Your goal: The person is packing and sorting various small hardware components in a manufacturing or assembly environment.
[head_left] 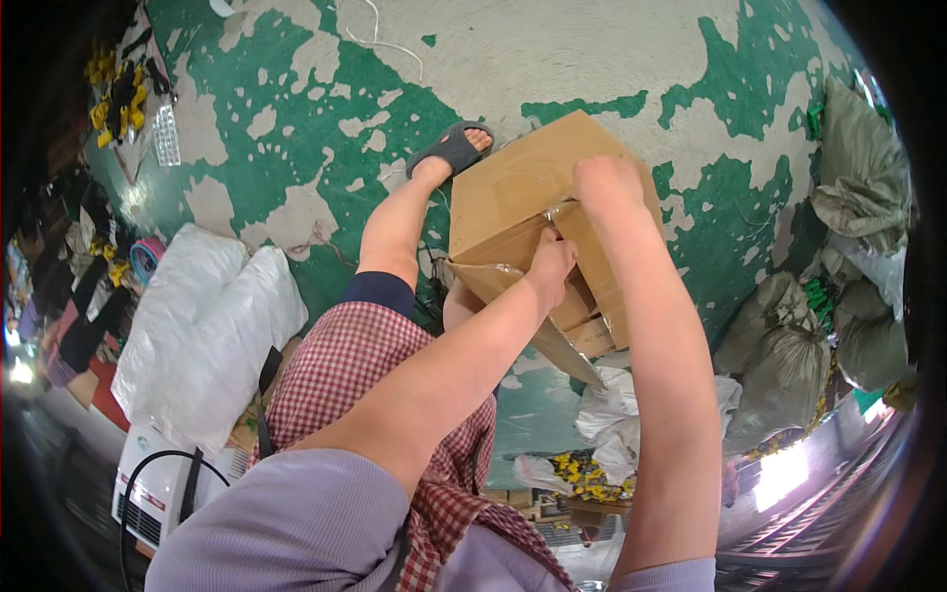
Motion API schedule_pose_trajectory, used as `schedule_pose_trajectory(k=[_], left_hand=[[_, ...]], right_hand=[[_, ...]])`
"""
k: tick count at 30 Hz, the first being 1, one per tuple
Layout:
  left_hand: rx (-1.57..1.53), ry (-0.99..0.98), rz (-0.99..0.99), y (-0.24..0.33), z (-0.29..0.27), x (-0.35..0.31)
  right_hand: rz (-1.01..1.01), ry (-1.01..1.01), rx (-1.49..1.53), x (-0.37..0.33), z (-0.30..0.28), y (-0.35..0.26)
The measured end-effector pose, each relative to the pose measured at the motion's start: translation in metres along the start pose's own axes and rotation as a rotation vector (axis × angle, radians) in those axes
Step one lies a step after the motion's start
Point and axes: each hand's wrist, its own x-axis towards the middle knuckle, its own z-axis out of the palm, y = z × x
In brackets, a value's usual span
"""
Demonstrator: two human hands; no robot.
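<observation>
A brown cardboard box (pixel 523 187) stands tilted on the floor in front of me, its opening turned toward my body and its flaps spread. Clear tape shows along the torn-looking flap edges. My left hand (pixel 554 264) reaches into the opening, fingers closed at the edge of an inner flap. Over the upper right of the box, my right hand (pixel 607 184) is curled closed on the cardboard by the right flap; its fingertips are hidden. Part of the box's inside shows below my left hand, with bare cardboard in it.
A grey slipper (pixel 452 148) on my foot touches the box's far left side. White plastic sacks (pixel 207 326) lie at left, above a white appliance (pixel 148 483) with a black cable. Grey-green sacks (pixel 779 335) line the right. Yellow-and-black pieces (pixel 592 479) lie near the bottom.
</observation>
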Motion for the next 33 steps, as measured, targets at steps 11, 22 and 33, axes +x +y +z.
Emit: schedule_pose_trajectory(k=[11, 22, 33], left_hand=[[-0.221, -0.328, 0.107, -0.034, -0.017, 0.022], [-0.010, -0.126, 0.099, -0.054, -0.019, 0.007], [0.310, 0.113, 0.306, -0.039, -0.013, -0.004]], right_hand=[[0.031, -0.167, -0.246, -0.008, 0.005, -0.052], [0.237, 0.134, 0.292, -0.065, 0.043, -0.014], [0.068, 0.025, 0.276, -0.056, 0.016, 0.008]])
